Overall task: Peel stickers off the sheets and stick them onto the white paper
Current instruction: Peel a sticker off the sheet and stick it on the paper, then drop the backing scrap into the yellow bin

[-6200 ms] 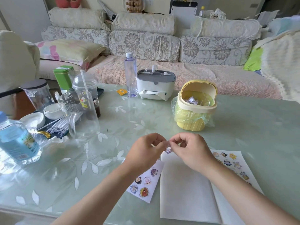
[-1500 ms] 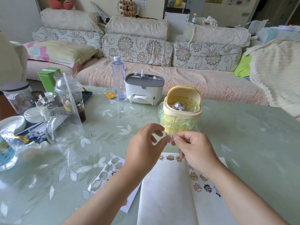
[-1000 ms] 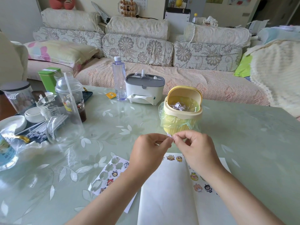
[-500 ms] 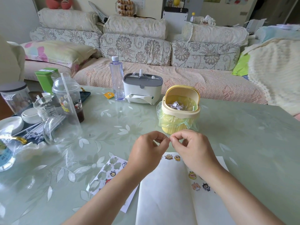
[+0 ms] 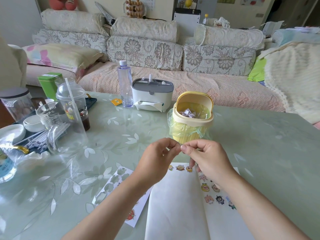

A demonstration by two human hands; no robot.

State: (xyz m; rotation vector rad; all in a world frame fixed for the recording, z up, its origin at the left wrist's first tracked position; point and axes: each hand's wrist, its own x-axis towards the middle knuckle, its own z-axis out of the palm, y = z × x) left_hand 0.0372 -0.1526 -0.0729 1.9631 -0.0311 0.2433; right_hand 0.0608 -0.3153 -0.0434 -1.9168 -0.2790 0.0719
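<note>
While raised at 12 o'clock of white paper [image 5: 173, 205] | left hand [image 5: 155, 163], right hand [image 5: 209, 161]: fingertips together, pinching tiny scrap [image 5: 180, 146] | sticker sheet [image 5: 112, 187] at 9 o'clock

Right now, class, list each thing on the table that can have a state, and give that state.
Yellow bin, lid open, bag-lined, paper scraps inside.
Water bottle, upright, capped.
Domed cup, lidded, straw in.
Glass jug, upright, empty.
Sticker sheet, flat, partly peeled.
White paper, flat, stickers along top and right.
Left hand and right hand, pinching one small piece together.
</note>
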